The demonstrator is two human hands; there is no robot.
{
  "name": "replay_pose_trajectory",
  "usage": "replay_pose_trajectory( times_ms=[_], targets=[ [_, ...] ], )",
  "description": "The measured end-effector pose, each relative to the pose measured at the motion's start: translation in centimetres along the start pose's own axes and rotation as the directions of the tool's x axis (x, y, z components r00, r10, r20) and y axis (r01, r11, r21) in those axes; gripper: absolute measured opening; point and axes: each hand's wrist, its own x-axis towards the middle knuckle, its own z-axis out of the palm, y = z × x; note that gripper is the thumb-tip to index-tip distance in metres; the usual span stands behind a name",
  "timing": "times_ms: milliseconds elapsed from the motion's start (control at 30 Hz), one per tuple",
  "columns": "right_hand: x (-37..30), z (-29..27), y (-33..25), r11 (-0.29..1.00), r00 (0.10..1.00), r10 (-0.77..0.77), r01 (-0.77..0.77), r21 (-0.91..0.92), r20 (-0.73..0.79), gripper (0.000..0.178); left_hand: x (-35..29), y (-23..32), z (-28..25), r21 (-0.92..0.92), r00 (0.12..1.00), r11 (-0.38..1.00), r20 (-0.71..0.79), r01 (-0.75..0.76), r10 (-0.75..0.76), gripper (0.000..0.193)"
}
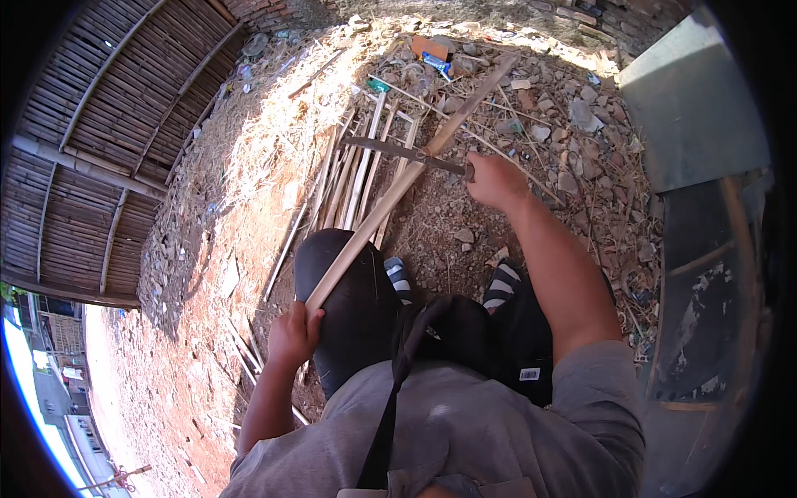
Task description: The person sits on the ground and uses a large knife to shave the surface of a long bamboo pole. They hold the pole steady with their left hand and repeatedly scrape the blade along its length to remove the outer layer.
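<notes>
A long, pale split bamboo strip slants from my lap up toward the far right, crossing my left knee. My left hand is closed around its near end. In my right hand is the handle of a machete, fingers wrapped round it. The dark blade points left and lies across the strip at about its middle, next to a node; whether it has cut into the bamboo I cannot tell. Beyond my left knee, several cut bamboo slats lie in a loose bundle on the ground.
Stones and rubble cover the ground at the far right, with a blue wrapper among them. A woven bamboo wall stands on the left. Grey panels border the right side. My striped sandals rest on the dirt.
</notes>
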Motion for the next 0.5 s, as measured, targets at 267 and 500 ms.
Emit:
replay_pose_trajectory(
  times_ms=[267, 500],
  targets=[
    [1.1, 1.3, 2.8, 0.859, 0.965, 0.150, -0.236, 0.455, 0.217, 0.047, 0.7, 0.8, -0.8, 0.069, 0.999, 0.997, -0.015, 0.030, -0.029, 0.046],
    [-0.5, -0.3, -2.0, 0.943, 0.999, -0.027, 0.013, 0.332, 0.037, 0.040, 0.9, 0.1, -0.3, -0.025, 0.999, 0.999, -0.028, -0.027, 0.026, 0.044]
  ],
)
